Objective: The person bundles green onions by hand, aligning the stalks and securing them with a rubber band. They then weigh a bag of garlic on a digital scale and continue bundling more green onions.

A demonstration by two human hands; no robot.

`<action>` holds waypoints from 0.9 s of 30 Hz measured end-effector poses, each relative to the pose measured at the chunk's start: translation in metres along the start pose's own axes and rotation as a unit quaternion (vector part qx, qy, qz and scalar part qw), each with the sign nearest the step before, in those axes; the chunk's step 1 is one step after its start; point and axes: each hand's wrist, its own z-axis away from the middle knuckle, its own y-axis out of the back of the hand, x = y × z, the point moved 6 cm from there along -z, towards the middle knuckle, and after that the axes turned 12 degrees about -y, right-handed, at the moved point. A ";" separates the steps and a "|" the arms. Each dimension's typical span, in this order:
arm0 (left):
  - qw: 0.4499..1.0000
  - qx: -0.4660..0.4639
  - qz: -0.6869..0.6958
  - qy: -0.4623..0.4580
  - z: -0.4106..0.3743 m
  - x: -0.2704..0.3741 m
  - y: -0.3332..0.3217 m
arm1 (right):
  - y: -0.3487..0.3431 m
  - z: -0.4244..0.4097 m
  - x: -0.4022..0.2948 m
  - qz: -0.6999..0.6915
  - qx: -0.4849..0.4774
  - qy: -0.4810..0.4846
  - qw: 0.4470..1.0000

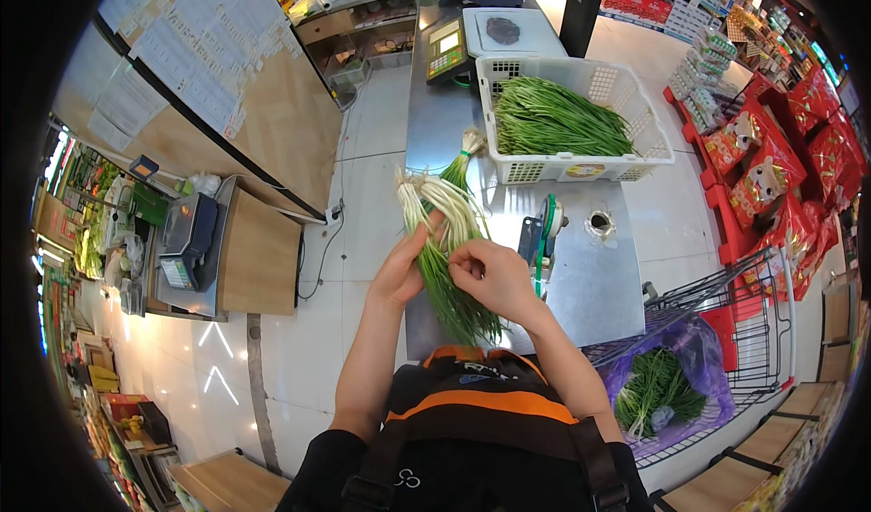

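Note:
A loose bunch of green onions [452, 206], white roots pointing away from me, lies across my left hand [401, 267], whose fingers and thumb wrap its stalks. My right hand [497, 277] is at the bunch's right side, thumb and fingertips pinched together over the green leaves; whether a leaf is between them is hard to see. Just beyond lies another bunch of green onions [464, 158], bound near its roots with a green band, on the steel counter [592, 294]. To the right of my hands stands a tape bundling dispenser [546, 233] with green tape.
A white plastic crate [537, 170] of long green stalks [561, 117] sits at the counter's far part, before a weighing scale [446, 49]. The counter has a round hole [599, 223]. At right, a shopping cart [755, 349] holds a purple bag [714, 376] of greens.

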 end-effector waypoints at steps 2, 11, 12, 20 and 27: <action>1.000 0.004 -0.030 0.002 0.000 0.000 0.000 | 0.013 0.000 0.000 -0.041 0.033 0.008 0.999; 0.959 -0.073 -0.271 0.034 -0.001 -0.007 -0.018 | 0.048 -0.012 -0.005 -0.015 0.123 0.043 0.991; 0.950 -0.078 -0.300 0.045 -0.001 -0.009 -0.019 | 0.043 -0.017 0.003 -0.024 0.087 0.032 0.995; 0.885 -0.130 -0.446 0.025 -0.003 -0.028 -0.027 | 0.027 -0.019 0.012 -0.081 0.018 -0.031 0.996; 0.869 -0.167 -0.459 0.083 -0.020 -0.014 -0.020 | 0.037 -0.052 0.041 -0.152 -0.027 -0.051 0.987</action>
